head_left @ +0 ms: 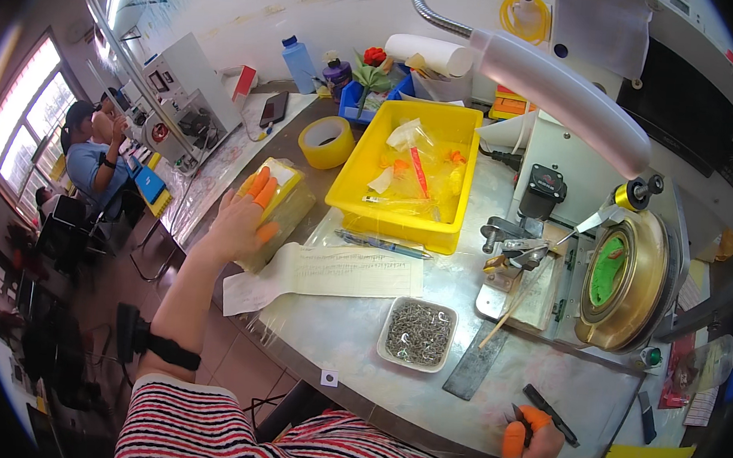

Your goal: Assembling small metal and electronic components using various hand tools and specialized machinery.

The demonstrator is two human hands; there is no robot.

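Note:
My left hand, with orange finger cots, reaches over a clear plastic box with a yellow and white top. Its fingers are stretched along the top and the thumb is apart from them; the underside of the hand is hidden. Low at the right, my right hand, also in orange cots, is closed around dark tweezers, their tips pointing up and left. Beside that hand lies a black pen-shaped tool. A white dish of small metal parts stands on the bench between my hands.
A yellow tray holds plastic bags. Near it lie a tape roll, a pen and a handwritten paper strip. A machine with a round brass bowl stands right, under a lamp. Another person sits far left.

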